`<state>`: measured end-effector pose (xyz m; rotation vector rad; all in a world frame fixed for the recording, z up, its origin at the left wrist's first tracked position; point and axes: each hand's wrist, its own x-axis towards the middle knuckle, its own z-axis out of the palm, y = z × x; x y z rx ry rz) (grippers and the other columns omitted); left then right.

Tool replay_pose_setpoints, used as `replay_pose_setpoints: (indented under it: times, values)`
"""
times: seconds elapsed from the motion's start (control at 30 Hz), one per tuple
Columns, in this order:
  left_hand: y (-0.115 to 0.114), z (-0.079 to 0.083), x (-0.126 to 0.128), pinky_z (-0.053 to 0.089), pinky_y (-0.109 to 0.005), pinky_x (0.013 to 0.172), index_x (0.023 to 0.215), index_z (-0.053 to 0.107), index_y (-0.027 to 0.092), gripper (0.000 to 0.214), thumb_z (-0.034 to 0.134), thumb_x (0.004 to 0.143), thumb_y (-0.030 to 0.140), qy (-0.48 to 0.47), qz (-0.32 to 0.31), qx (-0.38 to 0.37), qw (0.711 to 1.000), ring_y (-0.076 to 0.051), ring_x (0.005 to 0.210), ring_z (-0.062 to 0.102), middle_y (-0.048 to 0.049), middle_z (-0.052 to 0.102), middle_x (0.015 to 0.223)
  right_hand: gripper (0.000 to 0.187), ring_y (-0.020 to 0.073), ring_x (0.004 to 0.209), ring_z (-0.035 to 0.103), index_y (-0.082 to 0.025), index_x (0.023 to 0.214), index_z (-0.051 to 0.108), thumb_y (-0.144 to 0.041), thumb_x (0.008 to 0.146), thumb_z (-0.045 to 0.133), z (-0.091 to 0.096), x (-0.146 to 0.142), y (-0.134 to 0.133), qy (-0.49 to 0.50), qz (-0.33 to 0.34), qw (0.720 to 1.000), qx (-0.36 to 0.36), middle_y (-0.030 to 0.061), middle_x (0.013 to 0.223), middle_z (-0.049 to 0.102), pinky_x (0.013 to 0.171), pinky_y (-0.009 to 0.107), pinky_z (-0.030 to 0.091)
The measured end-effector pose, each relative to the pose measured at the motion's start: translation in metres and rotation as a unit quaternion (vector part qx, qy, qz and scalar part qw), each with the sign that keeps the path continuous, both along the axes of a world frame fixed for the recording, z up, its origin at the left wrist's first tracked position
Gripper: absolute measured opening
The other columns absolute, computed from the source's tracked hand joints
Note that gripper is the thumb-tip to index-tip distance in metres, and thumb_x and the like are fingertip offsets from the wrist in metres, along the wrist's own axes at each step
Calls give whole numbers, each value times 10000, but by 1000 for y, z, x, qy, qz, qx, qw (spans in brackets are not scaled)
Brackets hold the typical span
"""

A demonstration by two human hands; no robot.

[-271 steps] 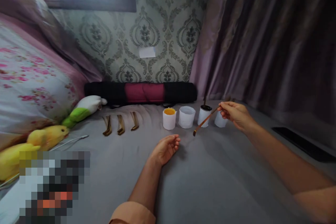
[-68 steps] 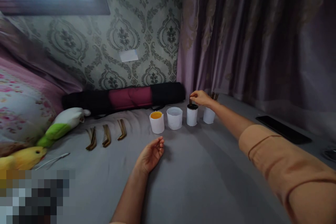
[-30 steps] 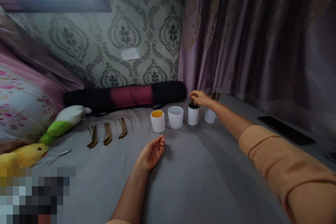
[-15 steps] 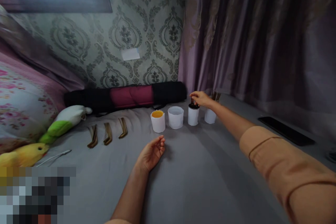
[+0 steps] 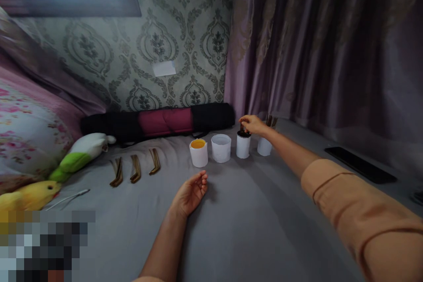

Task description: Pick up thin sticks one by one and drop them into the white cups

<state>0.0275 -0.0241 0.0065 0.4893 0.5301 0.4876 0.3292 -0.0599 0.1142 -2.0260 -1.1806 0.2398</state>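
Four white cups stand in a row on the grey sheet. My right hand [image 5: 251, 124] pinches a dark brown, upright piece [image 5: 242, 128] at the mouth of the dark-rimmed cup [image 5: 243, 147]; my fingers partly hide it, so its kind is unclear. Behind my right wrist is another cup [image 5: 264, 146] with thin brown sticks [image 5: 272, 120] poking out. To the left come a pale, wide cup [image 5: 221, 149] and a cup with an orange-yellow inside [image 5: 198, 156]. My left hand [image 5: 193, 191] rests on the sheet in front of that one, fingers loosely curled, palm showing, holding nothing.
Three bent brown bundles [image 5: 135, 169] lie spaced out on the left. A long black and maroon roll [image 5: 165, 121] lies along the wall. Plush toys [image 5: 79, 150] and a white cable [image 5: 71, 196] are at far left, a flat black object [image 5: 360, 165] at right.
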Motion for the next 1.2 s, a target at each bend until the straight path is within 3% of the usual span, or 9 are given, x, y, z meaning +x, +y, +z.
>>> replay_pose_setpoints:
  times: [0.4, 0.7, 0.97, 1.2]
  values:
    - [0, -1, 0, 449, -162, 503, 895, 550, 61, 134, 478, 782, 53, -6, 4, 2, 1000, -62, 556, 532, -55, 589, 721, 366, 65, 508, 544, -142, 1099, 548, -98, 748, 455, -1, 4, -1, -8, 1, 1000, -8, 73, 871, 632, 423, 144, 401]
    - [0, 0, 0, 440, -160, 489, 882, 550, 67, 125, 474, 784, 53, -5, 2, -1, 1000, -64, 553, 532, -55, 588, 718, 449, 72, 530, 574, -134, 1141, 525, -72, 698, 479, 15, 7, -14, -18, -28, 999, 27, 106, 1059, 589, 437, 165, 427]
    - [1, -2, -1, 436, -156, 496, 894, 541, 64, 129, 484, 778, 61, -21, -4, -3, 1000, -68, 563, 534, -55, 591, 716, 275, 65, 491, 558, -139, 1001, 570, -156, 750, 458, 20, 14, -24, -14, -75, 985, 153, 63, 869, 632, 378, 150, 398]
    - [1, -4, -2, 434, -156, 504, 872, 547, 70, 112, 501, 771, 74, -30, -8, 1, 1000, -67, 567, 535, -52, 588, 715, 211, 68, 479, 518, -130, 894, 584, -247, 783, 446, 22, -22, -45, 46, -78, 964, 249, 33, 682, 579, 366, 148, 372]
